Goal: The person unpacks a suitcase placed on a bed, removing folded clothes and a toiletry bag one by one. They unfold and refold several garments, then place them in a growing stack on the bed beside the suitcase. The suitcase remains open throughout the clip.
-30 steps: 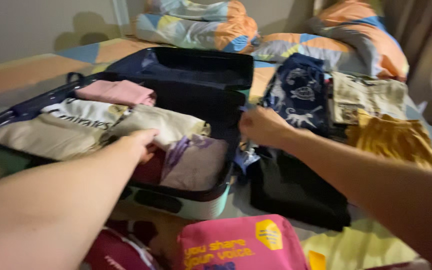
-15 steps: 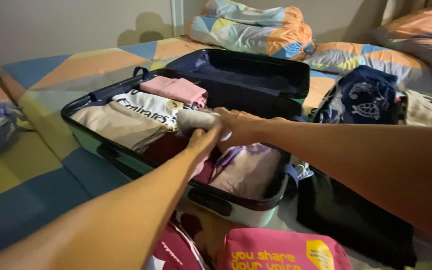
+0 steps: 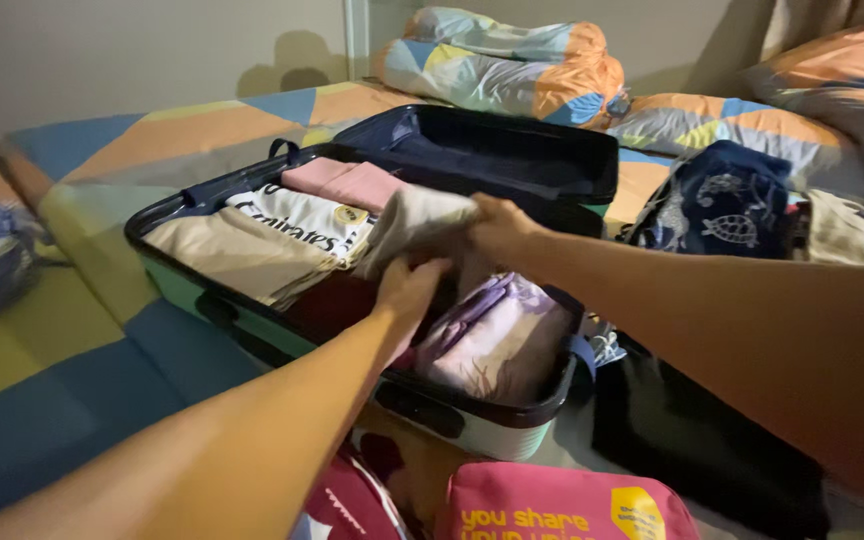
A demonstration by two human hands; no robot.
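Dim, warm light falls on a bed point(image 3: 82, 330) spread with a sheet of blue, orange, yellow and grey triangles, set against a plain pale wall point(image 3: 102, 50). Only the head view shows it.

One open suitcase point(image 3: 282, 335) lies on the bed, dark inside with a pale green shell, its lid point(image 3: 512, 150) tipped back. Inside I count four folded pieces lying flat: a beige one point(image 3: 222, 250) at the near left, a white shirt with dark lettering point(image 3: 297, 215), a pink one point(image 3: 342, 182) behind it, and a lilac one point(image 3: 497, 335) at the near right. Three patterned pillows point(image 3: 512, 65) sit along the head of the bed. One navy garment with white animal prints point(image 3: 727, 205) lies to the right of the suitcase, one black garment point(image 3: 692, 430) nearer, and one pink pouch point(image 3: 552, 510) at the bottom edge.

Both arms reach forward over the suitcase. The left hand point(image 3: 407, 290) is curled under the lower edge of a cream folded garment point(image 3: 412, 222), fingers closed on the cloth. The right hand point(image 3: 497, 230) grips the same garment's right end. This garment is raised just above the middle of the suitcase, tilted, between the white shirt and the lilac piece.
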